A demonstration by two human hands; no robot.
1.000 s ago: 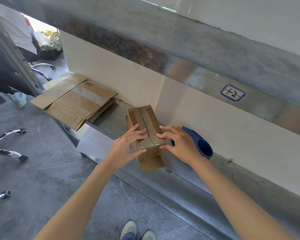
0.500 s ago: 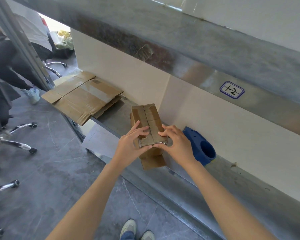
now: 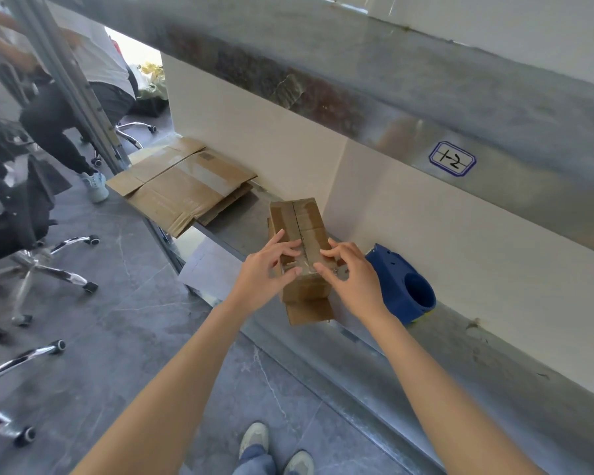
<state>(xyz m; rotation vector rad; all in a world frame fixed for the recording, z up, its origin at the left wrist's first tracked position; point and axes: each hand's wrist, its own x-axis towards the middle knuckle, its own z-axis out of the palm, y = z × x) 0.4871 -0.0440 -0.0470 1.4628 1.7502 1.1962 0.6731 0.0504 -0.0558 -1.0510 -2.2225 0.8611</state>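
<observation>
A small brown cardboard box (image 3: 297, 217) stands on a metal ledge (image 3: 244, 231), its top flaps closed and covered with clear tape. My left hand (image 3: 264, 272) lies on the near left part of the box top, fingers spread over the taped seam and thumb at the near edge. Opposite it, my right hand (image 3: 354, 279) presses its fingertips on the near right part of the top. A loose cardboard flap (image 3: 311, 311) sticks out below the box towards me.
A blue tape dispenser (image 3: 405, 289) sits on the ledge right of the box. Flattened cardboard (image 3: 182, 190) lies further left. A labelled metal beam (image 3: 452, 158) runs overhead. Office chairs (image 3: 31, 262) and a person (image 3: 59, 121) are at the left.
The camera has swung slightly, showing more of the room at left. Both hands stay on the near end of the box top, their fingers shifting a little along the tape.
</observation>
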